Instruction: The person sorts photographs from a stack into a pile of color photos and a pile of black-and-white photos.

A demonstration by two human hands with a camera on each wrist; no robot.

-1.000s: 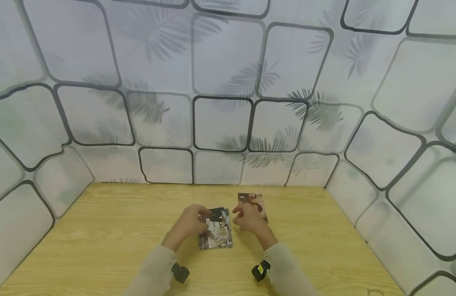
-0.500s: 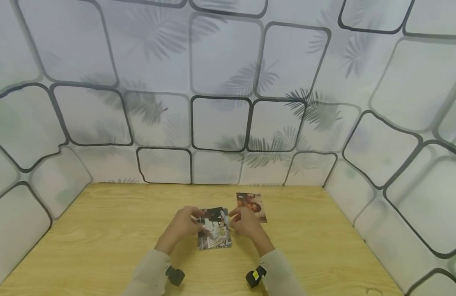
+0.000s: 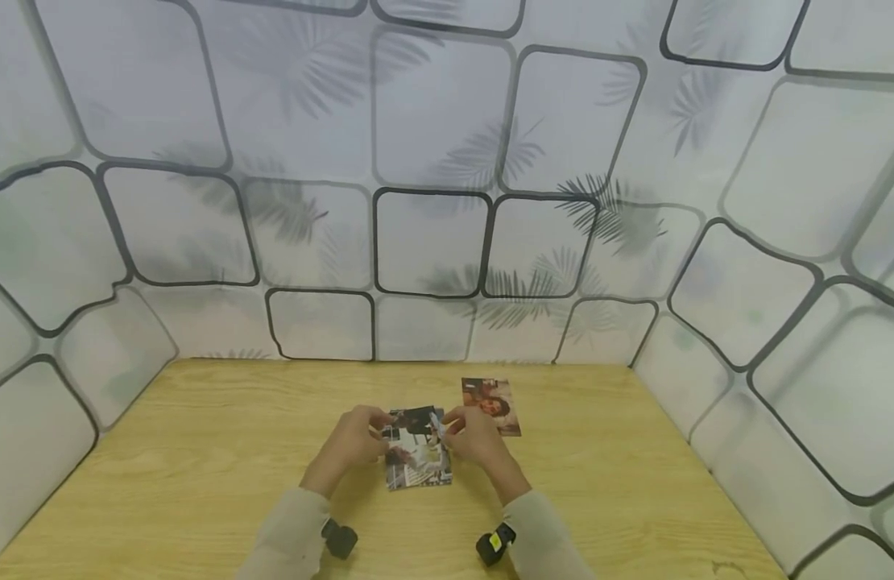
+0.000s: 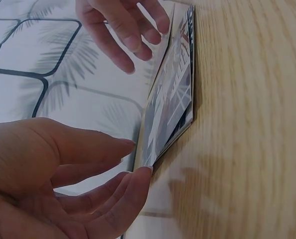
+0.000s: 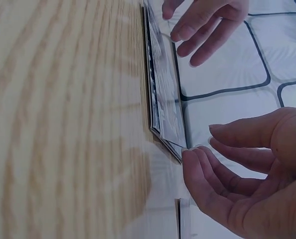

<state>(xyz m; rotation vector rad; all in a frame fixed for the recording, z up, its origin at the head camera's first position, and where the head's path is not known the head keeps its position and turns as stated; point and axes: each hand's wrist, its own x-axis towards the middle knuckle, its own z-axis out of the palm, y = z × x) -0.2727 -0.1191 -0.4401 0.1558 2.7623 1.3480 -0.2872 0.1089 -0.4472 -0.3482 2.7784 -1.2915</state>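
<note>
A small stack of printed photos (image 3: 420, 467) lies on the table between the two hands; in the left wrist view the stack (image 4: 170, 94) has edges that are not flush, with a top print lifted slightly from those below. My left hand (image 3: 350, 439) is at its left side, one fingertip touching a corner of the stack and the other fingers apart from it. At the right edge, my right hand (image 3: 479, 437) has its fingertips against a corner; the right wrist view shows this hand (image 5: 252, 169) with a gap between its upper and lower fingers.
Another photo (image 3: 499, 403), showing a face, lies flat behind the right hand and is partly covered by it. The wood-grain table (image 3: 200, 451) ends at a patterned cloth wall (image 3: 324, 322) at the back and sides. Both wrists carry black cameras (image 3: 340, 538).
Both hands have shifted a little left in view, the left hand outward from the prints. The right hand has come in to the stack's right edge and uncovered more of the other photo.
</note>
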